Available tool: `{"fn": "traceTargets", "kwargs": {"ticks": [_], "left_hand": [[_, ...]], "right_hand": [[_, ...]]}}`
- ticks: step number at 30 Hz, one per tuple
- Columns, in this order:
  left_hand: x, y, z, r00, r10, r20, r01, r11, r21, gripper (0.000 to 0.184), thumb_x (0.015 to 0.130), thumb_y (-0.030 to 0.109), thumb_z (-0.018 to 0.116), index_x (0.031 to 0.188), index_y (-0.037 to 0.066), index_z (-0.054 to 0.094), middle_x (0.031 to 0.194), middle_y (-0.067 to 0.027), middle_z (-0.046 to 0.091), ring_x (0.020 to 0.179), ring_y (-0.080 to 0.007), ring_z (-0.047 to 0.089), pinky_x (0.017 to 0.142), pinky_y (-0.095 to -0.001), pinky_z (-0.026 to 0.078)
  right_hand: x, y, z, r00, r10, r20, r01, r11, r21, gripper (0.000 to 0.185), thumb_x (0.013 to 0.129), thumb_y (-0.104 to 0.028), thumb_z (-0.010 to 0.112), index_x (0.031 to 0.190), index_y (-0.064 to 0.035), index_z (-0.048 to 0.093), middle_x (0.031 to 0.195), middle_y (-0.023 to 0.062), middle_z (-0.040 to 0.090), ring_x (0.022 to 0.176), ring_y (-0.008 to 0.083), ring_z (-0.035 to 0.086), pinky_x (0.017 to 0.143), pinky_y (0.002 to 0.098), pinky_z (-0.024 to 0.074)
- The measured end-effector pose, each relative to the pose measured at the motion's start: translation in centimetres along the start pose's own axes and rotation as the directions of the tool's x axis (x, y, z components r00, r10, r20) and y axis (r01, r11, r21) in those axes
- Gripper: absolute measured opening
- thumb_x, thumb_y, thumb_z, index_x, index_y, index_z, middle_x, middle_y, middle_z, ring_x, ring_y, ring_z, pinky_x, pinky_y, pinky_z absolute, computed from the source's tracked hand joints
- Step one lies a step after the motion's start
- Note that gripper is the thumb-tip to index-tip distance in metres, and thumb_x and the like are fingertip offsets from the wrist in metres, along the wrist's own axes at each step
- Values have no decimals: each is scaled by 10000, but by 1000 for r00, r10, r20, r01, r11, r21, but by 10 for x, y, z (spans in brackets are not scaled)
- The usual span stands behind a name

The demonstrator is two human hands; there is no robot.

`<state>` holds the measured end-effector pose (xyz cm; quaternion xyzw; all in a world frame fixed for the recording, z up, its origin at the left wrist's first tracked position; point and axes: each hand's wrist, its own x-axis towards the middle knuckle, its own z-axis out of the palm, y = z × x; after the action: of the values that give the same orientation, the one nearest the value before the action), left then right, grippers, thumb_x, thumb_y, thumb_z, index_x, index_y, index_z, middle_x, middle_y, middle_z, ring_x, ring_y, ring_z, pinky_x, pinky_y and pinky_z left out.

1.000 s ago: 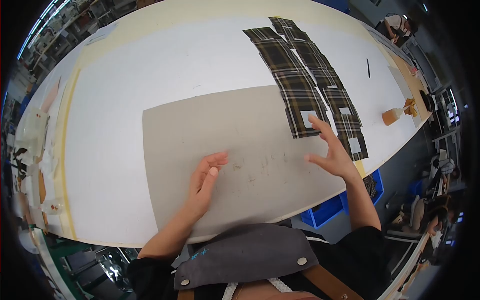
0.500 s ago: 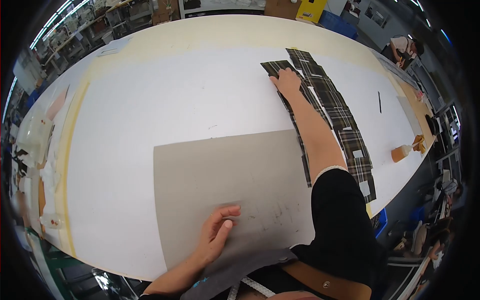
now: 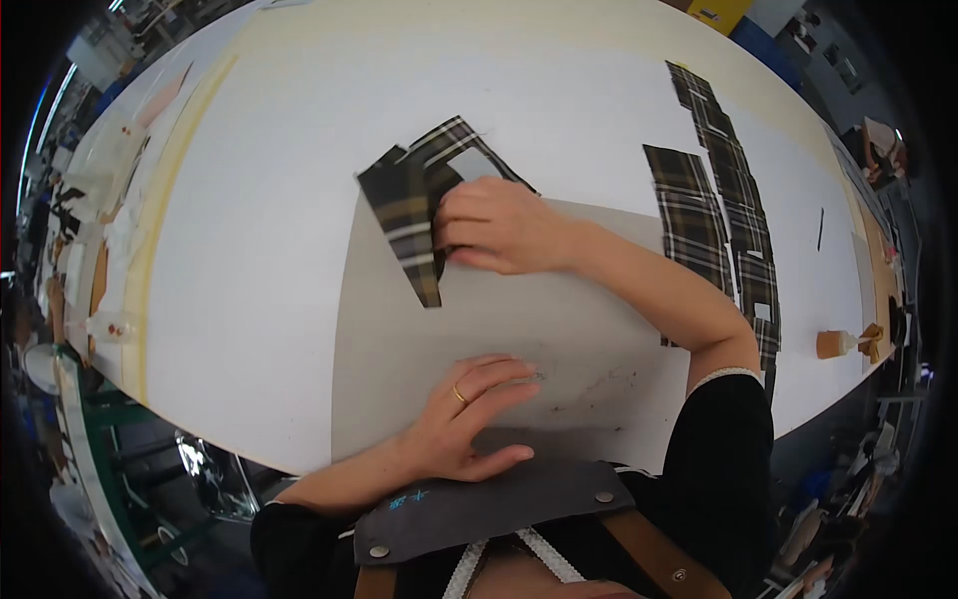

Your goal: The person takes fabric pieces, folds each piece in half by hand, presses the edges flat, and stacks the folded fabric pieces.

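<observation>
My right hand (image 3: 504, 228) is closed on a dark plaid fabric piece (image 3: 404, 215), fingers curled over its right side. The cloth is bent, with a white patch showing near the hand, and it overlaps the upper left of a grey board (image 3: 384, 369). Its fingertips are partly hidden, and so is the gripped edge. Over the lower part of that board my left hand (image 3: 474, 409) is open and holds nothing, fingers stretched right and thumb apart. To the right lie two overlapping rows of plaid pieces, the nearer row (image 3: 689, 215) and the farther row (image 3: 733, 165).
A white table (image 3: 269, 250) spreads around the board. At its right side are a small amber bottle (image 3: 833, 344) and a thin dark stick (image 3: 820, 230). Plastic containers (image 3: 115, 160) stand along the left edge. Another person (image 3: 883, 150) is at the far right.
My right hand has come from the plaid row toward the left, bringing one fabric piece over the grey board. The near row's top end is shorter. My left hand's fingers have straightened.
</observation>
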<state>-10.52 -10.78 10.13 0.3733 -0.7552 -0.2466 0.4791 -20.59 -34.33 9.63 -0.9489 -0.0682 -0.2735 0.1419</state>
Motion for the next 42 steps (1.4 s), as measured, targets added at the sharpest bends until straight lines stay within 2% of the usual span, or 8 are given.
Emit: {"fn": "traceTargets", "kwargs": {"ticks": [3, 8, 17, 19, 23, 28, 37, 42], "left_hand": [[2, 21, -34, 974, 178, -138, -100, 891, 443, 450, 884, 309, 688, 1226, 26, 620, 1262, -154, 607, 1178, -350, 550, 939, -418, 456], [-2, -7, -83, 945, -206, -255, 321, 737, 595, 286, 928, 242, 610, 1134, 47, 655, 1189, -115, 628, 1149, -339, 540, 1020, -446, 359], [-17, -37, -82, 939, -342, 29, 201, 617, 761, 255, 917, 174, 591, 1120, 32, 651, 1204, -95, 605, 1229, -321, 473, 1082, -466, 305], [-18, -38, -82, 939, -342, 22, 200, 600, 775, 256, 914, 163, 586, 1120, 25, 650, 1211, -98, 600, 1242, -325, 462, 1088, -469, 299], [-22, -40, -88, 924, -380, -29, 266, 589, 763, 253, 934, 153, 538, 1108, 11, 656, 1257, -117, 571, 1282, -351, 416, 1107, -485, 268], [-27, -44, -98, 904, -410, -120, 329, 490, 807, 264, 982, 137, 467, 1089, -3, 664, 1274, -120, 559, 1324, -358, 372, 1129, -498, 229], [-13, -39, -78, 924, -376, 69, 206, 640, 740, 361, 961, 257, 552, 1246, 39, 601, 1309, -128, 546, 1318, -355, 383, 1144, -511, 211], [-6, -45, -87, 951, -294, -96, 278, 675, 683, 481, 1009, 334, 473, 1381, 28, 496, 1403, -143, 493, 1363, -361, 355, 1158, -487, 203]], "right_hand": [[6, -45, 29, 972, -223, 70, 217, 972, 93, 164, 814, -126, 711, 961, -95, 643, 1014, 28, 608, 1078, 201, 582, 868, 385, 477], [-1, -65, 40, 954, -266, 140, 248, 959, 136, 190, 842, -121, 692, 1024, -83, 652, 1069, 40, 628, 1115, 218, 593, 920, 378, 488], [-47, -82, 0, 992, 119, 28, -122, 977, 173, 362, 894, -292, 708, 1182, -86, 632, 1184, 79, 652, 1160, 252, 599, 939, 373, 499], [-66, -87, -25, 961, 273, 47, -263, 952, -156, 399, 872, -343, 725, 1182, -107, 640, 1155, 70, 653, 1111, 265, 609, 875, 371, 515], [-119, -60, -70, 652, 733, -195, -670, 435, -602, 363, 859, -437, 715, 996, -103, 676, 1007, 56, 668, 933, 264, 634, 777, 380, 521], [-183, -4, -111, 264, 894, -363, -789, -17, -614, 457, 847, -495, 712, 916, -47, 657, 921, 107, 670, 908, 287, 656, 737, 438, 539], [-186, 50, -97, 411, 812, -414, -783, 83, -616, 125, 873, -227, 652, 873, -104, 635, 874, 77, 685, 828, 305, 677, 698, 458, 539], [-89, -16, -68, 872, 444, -204, -487, 752, -444, 89, 879, -175, 676, 931, -111, 642, 887, 15, 636, 870, 218, 619, 865, 361, 442]]}}
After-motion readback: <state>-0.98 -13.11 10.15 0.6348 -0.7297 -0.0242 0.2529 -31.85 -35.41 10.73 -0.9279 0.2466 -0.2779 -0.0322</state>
